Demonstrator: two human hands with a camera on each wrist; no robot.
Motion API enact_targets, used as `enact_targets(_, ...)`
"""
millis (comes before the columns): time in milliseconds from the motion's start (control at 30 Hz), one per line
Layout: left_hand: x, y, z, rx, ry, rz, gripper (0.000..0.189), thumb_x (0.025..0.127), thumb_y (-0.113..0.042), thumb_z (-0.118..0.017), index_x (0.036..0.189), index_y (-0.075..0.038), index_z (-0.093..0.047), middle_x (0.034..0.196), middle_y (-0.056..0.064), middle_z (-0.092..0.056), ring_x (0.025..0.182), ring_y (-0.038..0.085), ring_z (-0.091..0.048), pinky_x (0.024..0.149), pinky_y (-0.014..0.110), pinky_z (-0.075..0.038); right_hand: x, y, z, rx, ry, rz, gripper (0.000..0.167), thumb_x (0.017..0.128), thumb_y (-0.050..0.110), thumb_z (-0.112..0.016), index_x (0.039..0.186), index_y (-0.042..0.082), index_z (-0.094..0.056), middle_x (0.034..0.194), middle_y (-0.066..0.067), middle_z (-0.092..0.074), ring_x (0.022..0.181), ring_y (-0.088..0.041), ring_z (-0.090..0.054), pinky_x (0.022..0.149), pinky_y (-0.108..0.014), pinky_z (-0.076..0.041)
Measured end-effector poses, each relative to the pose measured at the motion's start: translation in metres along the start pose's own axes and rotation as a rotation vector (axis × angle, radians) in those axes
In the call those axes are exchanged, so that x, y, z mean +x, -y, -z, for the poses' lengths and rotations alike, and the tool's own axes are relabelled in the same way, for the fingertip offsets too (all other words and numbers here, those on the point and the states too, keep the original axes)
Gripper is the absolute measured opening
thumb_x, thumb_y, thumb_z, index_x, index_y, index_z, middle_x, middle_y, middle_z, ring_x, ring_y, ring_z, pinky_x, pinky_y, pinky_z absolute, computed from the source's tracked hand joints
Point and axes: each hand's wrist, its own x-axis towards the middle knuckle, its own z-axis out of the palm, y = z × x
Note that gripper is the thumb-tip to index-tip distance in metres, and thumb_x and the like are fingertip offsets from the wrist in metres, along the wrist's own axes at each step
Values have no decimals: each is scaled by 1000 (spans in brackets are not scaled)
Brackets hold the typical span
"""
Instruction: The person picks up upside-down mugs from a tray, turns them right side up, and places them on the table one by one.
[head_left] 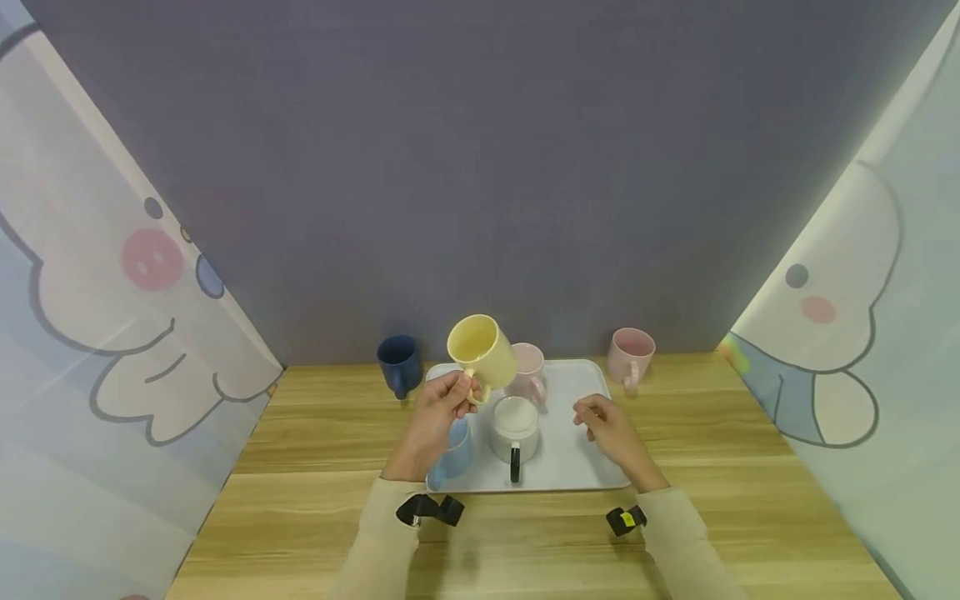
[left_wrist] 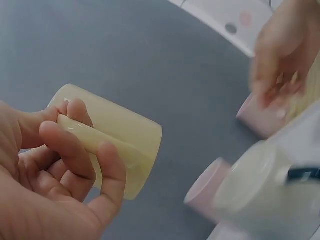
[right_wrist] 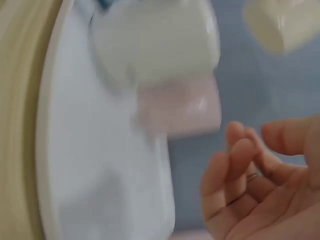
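Head view: left grip (head_left: 437,417) holds the yellow mug (head_left: 492,357) by its handle (left_wrist: 87,135); right grip (head_left: 611,429) looks apart near the tray (head_left: 566,450).

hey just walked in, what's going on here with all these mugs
A person's left grip holds a yellow mug tilted by its handle, raised in the air near a white tray. The right grip is empty, at the tray's right side. On the tray stand a white mug with a black handle, a light blue mug and a pink mug. A dark blue mug and another pink mug stand off it, on the wooden table.
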Motion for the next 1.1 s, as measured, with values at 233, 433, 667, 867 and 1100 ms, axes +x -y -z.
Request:
enact_targets(233,-9,-11,32,107,-126,-49,27,109,-13,-47,97,8,-58,81,-3,-59,63,10,-45,70,22,-49,1,-35,35,-319,7,-73,28,103,16,-52,119,-6,-59,108,-27,-69,91,-33,-66,76,-43,-53)
enact_targets(433,-20,-13,60,149,-261,-32,24,109,-14,-47,97,4,-59,82,-3,-59,67,10,-45,67,20,-46,5,-64,46,-436,83,-165,37,99,19,-53,125,-8,-54,118,-31,-66,103,-43,-65,87,-57,-52)
enact_targets(667,-34,-11,87,229,-440,-12,29,109,-17,-48,101,8,-60,81,-4,-59,66,9,-46,67,22,-47,6,-75,47,-432,110,-85,32,97,14,-58,121,-8,-57,114,-30,-67,104,-43,-66,90,-59,-52)
enact_targets(867,-41,0,104,244,-541,10,29,109,-17,-49,104,9,-60,81,-5,-59,70,8,-48,66,21,-45,5,-74,47,-431,114,-55,30,97,13,-59,119,-8,-56,110,-29,-68,103,-44,-66,91,-60,-51)
enact_targets(1100,-47,18,118,276,-575,66,31,109,-20,-49,107,8,-60,83,-5,-60,71,8,-48,66,22,-46,6,-75,47,-443,118,-57,33,97,14,-58,122,-7,-55,107,-25,-68,100,-40,-66,88,-58,-52)
